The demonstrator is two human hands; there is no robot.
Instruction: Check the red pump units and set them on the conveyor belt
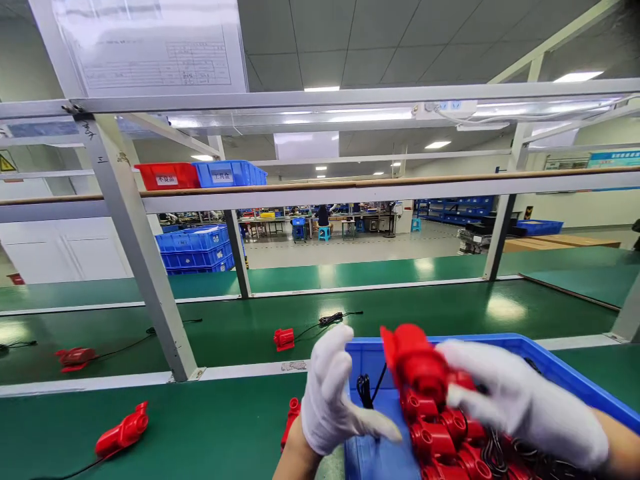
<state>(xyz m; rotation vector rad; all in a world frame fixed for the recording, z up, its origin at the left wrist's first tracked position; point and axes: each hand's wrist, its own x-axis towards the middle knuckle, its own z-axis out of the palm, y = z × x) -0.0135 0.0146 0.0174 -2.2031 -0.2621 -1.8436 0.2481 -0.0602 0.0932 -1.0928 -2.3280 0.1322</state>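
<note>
My right hand (515, 393), in a white glove, grips a red plastic pump-like part (415, 363) above a blue bin (383, 413). Motion blurs the part and the glove somewhat. Several similar red parts (433, 440) with black cables (495, 453) fill the right side of that bin. My left hand (335, 400), also gloved in white, is held at the bin's left rim with its thumb spread from its fingers and nothing between them. Just left of my left wrist, another red part (291, 420) lies partly hidden on the green bench.
Red parts with cables lie at the lower left (123, 433) and on the green surface beyond the rail (284, 339) (75, 358). A slanted metal post (145, 267) stands at left. Red (167, 177) and blue (233, 175) boxes sit on the shelf. A person (323, 217) sits far off.
</note>
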